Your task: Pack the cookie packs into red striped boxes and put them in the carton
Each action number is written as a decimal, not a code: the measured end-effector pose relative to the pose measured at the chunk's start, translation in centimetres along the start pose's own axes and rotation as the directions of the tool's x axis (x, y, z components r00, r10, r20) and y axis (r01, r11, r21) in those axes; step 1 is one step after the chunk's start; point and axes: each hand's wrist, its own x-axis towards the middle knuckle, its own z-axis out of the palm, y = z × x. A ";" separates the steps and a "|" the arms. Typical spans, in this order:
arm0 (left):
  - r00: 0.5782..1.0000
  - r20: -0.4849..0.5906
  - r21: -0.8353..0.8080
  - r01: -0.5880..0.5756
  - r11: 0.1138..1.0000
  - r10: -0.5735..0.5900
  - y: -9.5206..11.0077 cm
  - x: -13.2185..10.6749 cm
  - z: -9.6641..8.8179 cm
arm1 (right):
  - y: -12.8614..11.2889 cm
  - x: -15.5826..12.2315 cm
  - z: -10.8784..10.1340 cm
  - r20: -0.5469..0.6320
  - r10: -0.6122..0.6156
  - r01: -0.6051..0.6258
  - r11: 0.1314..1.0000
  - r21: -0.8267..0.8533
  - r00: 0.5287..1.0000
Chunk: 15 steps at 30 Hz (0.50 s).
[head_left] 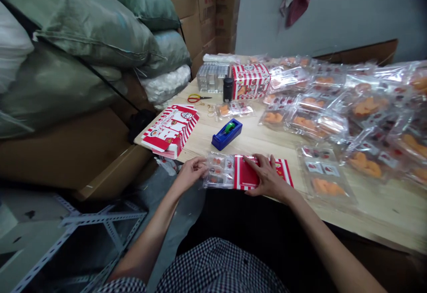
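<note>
At the table's front edge lies a clear plastic packet (220,171) with small pictured compartments, its right part meeting a flat red-and-white striped card (243,177). My left hand (191,173) pinches the packet's left end between thumb and bent fingers. Across the card, my right hand (269,181) rests palm down, fingers spread toward the upper edge and thumb near the lower one; it hides the card's middle. Whether the packet runs under the card or into it, I cannot tell. Just beyond sits a blue tape dispenser (227,134) with a green core.
A stack of striped cards (173,128) lies left; scissors (197,99), a black bottle (227,89), a striped box (251,81) and clear cases (212,78) stand behind. Bagged orange items (367,106) heap the right side. Sacks (83,30) are piled left.
</note>
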 end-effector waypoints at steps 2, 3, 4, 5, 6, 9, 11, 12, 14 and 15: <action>1.000 0.021 -0.006 0.004 1.000 -0.004 0.0 -0.1 0.3 | -0.6 0.1 -0.2 -0.013 0.000 0.000 1.000 0.011 1.000; 1.000 0.027 0.002 0.001 1.000 -0.001 0.1 -0.1 0.7 | -1.1 0.1 -0.3 -0.023 0.004 -0.003 1.000 0.017 1.000; 0.999 0.035 0.013 -0.006 1.000 0.006 0.3 -0.1 1.3 | -1.6 0.2 -0.4 -0.034 0.006 -0.005 1.000 0.026 0.999; 0.999 0.047 0.025 -0.015 1.000 0.014 0.6 0.0 2.1 | -2.2 0.3 -0.4 -0.048 0.006 -0.004 0.999 0.039 0.999; 0.998 0.061 0.040 -0.027 0.999 0.025 1.0 0.0 2.8 | -2.8 0.4 -0.5 -0.067 0.004 -0.001 0.999 0.052 0.998; 0.986 0.117 0.136 -0.133 0.982 0.117 2.6 0.0 4.9 | -4.6 0.5 -0.7 -0.147 -0.010 0.023 0.996 0.087 0.989; 0.960 0.191 0.230 -0.246 0.942 0.204 4.1 -0.2 5.6 | -5.6 0.4 -0.9 -0.208 0.002 0.021 0.994 0.110 0.978; 0.943 0.229 0.265 -0.298 0.917 0.240 5.0 -0.3 5.8 | -6.0 0.3 -1.2 -0.242 0.024 0.008 0.991 0.130 0.970; 0.912 0.273 0.293 -0.383 0.876 0.308 6.9 -0.9 5.8 | -6.8 0.0 -1.9 -0.304 0.099 -0.038 0.979 0.199 0.948; 0.898 0.253 0.291 -0.426 0.857 0.360 7.9 -1.4 5.8 | -7.2 -0.3 -2.4 -0.330 0.142 -0.062 0.969 0.240 0.933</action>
